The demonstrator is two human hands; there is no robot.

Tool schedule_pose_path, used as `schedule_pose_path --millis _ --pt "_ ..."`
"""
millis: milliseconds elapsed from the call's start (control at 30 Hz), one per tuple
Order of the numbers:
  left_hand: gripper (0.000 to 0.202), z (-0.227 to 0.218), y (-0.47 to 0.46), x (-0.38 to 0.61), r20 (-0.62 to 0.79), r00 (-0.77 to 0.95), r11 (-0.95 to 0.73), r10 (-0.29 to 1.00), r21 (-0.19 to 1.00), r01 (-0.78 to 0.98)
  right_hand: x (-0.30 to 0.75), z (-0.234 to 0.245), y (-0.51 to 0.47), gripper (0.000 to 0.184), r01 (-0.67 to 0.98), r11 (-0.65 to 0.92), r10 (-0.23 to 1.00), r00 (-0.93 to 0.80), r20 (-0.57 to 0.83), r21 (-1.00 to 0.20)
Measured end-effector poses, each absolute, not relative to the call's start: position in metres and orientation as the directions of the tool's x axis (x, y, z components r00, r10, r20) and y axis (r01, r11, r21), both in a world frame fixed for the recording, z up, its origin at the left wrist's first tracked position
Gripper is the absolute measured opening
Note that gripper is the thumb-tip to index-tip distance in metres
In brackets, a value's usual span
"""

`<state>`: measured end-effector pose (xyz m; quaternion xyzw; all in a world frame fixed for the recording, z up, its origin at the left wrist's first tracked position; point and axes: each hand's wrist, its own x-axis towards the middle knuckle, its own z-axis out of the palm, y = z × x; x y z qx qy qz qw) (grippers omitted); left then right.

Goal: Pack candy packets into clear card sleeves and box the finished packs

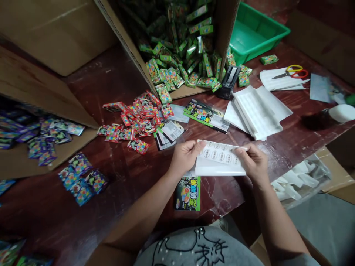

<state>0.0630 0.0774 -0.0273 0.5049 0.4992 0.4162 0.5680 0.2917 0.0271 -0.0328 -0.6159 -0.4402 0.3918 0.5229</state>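
A white sheet of round stickers (220, 159) is held just above the dark red table (111, 81). My left hand (184, 157) pinches its left edge. My right hand (252, 160) grips its right edge with curled fingers. Under the sheet lies a green and black printed packet (188, 194) inside a clear bag. Small red packets (138, 120) lie in a heap beyond my left hand.
A tipped cardboard box (138, 62) spills green packets (177, 70). Blue packets (80, 177) lie at the left. White paper sheets (256, 111), a black stapler (229, 81), scissors (294, 72) and a green tray (255, 31) sit to the right. The table edge runs below my right hand.
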Motion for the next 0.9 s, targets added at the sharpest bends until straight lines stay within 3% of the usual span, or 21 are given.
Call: schedule_pose_path --millis 100,367,567,633,900 --pt "0.058 -0.030 0.074 0.066 -0.189 0.125 0.190 0.974 0.982 0.006 0.298 -0.029 0.027 0.052 0.149 -0.067 0.954 0.300 -0.020 -0.987" --pt "0.037 -0.031 0.067 0.079 -0.102 0.229 0.114 0.968 0.993 -0.038 0.309 -0.011 0.025 0.040 0.121 -0.094 0.982 0.173 -0.072 -0.988" --pt "0.042 -0.025 0.069 0.077 -0.104 0.252 0.086 0.962 0.993 0.082 0.319 -0.020 0.022 0.066 0.263 -0.056 0.985 0.170 -0.011 -0.963" --pt "0.044 -0.024 0.073 0.073 -0.104 0.247 0.079 0.963 0.991 0.107 0.331 -0.020 0.026 0.066 0.265 -0.063 0.991 0.132 -0.029 -0.962" --pt "0.035 -0.035 0.080 0.073 -0.005 0.356 -0.077 0.934 0.974 0.215 0.373 0.004 0.064 0.050 0.330 -0.074 0.913 -0.356 -0.197 -0.941"
